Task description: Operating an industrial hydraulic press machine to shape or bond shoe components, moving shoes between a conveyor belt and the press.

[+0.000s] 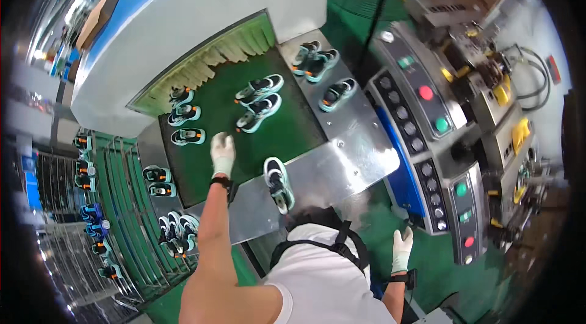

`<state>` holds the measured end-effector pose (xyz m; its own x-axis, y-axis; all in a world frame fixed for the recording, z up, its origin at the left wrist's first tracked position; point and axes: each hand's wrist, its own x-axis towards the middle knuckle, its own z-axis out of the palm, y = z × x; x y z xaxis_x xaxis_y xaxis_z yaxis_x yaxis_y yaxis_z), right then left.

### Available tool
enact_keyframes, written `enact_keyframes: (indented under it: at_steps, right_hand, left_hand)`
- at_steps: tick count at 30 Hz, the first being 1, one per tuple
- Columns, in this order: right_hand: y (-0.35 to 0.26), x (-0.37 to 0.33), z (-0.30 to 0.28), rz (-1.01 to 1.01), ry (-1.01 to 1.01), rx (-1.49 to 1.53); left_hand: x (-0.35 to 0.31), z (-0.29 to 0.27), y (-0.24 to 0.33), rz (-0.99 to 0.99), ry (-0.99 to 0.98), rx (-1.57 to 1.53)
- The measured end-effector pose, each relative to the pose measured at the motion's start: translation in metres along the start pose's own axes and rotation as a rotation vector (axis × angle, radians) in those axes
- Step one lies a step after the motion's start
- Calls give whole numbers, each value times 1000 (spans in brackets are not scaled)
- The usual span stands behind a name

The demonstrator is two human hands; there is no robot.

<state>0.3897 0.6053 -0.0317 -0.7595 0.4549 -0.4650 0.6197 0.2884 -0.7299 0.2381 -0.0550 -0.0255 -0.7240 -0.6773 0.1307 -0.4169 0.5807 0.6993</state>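
My left hand, in a white glove with dark fingertips, reaches over the green conveyor belt. Its fingers look loosely stretched, and nothing shows in them. Closest to it is a black and aqua shoe; another shoe sits just beyond. To its right a pair of shoes, one nearer and one farther, lies mid-belt. A single shoe rests across the metal front edge. My right hand, also gloved, hangs low by my side, fingers apart, holding nothing.
A white and blue tunnel housing with a fringed curtain stands over the belt. More shoes sit on the right metal ledge. A machine with button panels is at right; racks with shoes are at left.
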Motion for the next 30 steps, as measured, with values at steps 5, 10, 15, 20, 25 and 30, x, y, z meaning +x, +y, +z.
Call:
enact_keyframes:
  at_steps: [5, 10, 15, 20, 25, 30]
  right_hand:
    - [-11, -11, 27, 151, -134, -288]
    - [-42, -15, 13, 254, -168, -768]
    - [-100, 30, 61, -189, -239, -755]
    - [-227, 14, 172, -20, -505, -229]
    - [-314, -42, 196, -573, -695, -324]
    - [-297, -15, 135, -731, -204, -213]
  left_hand:
    - [78, -75, -155, -301, 354, 411]
    - [123, -47, -228, -212, 237, 296]
    - [121, -78, -244, -42, 124, 478]
    - [76, -87, -65, 40, -39, 155]
    - [-4, -7, 165, 501, -465, -129]
    - [-104, 66, 348, 1067, -782, -313]
